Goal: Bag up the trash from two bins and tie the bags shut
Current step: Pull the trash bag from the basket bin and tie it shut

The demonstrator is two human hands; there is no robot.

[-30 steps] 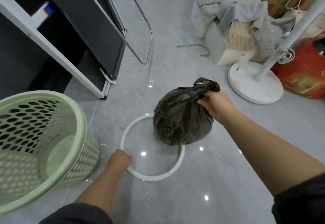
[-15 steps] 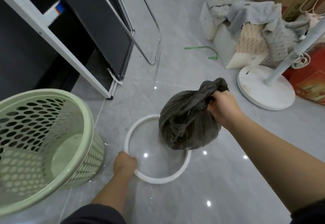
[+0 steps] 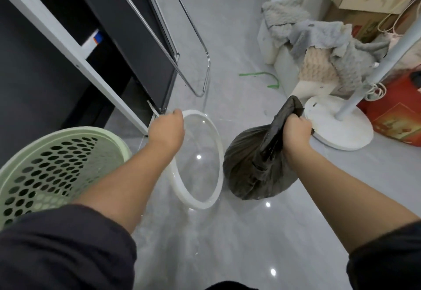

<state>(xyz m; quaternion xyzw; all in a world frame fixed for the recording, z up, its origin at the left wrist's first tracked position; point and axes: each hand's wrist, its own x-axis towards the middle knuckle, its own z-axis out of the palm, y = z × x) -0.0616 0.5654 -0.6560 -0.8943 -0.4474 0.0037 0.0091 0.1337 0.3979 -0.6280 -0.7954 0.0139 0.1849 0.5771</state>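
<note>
A full black trash bag (image 3: 252, 171) hangs just above the grey floor, its neck bunched together in my right hand (image 3: 296, 130). My left hand (image 3: 167, 128) grips the far rim of a white ring (image 3: 218, 153), which is lifted and tilted off the floor to the left of the bag. At the lower left stands a pale green perforated bin (image 3: 45, 171) with no bag in it, and my left forearm crosses in front of it.
A white fan base (image 3: 337, 128) with its pole stands just right of the bag. Behind it are boxes draped with grey cloths (image 3: 319, 39) and a red box (image 3: 398, 112). A dark shelf with a white frame (image 3: 91, 66) and a chrome rail (image 3: 200, 80) lie at the left.
My left hand has lifted the white ring off the floor and tilted it up. My right hand has carried the bag to the right, off the ring. The camera has moved closer.
</note>
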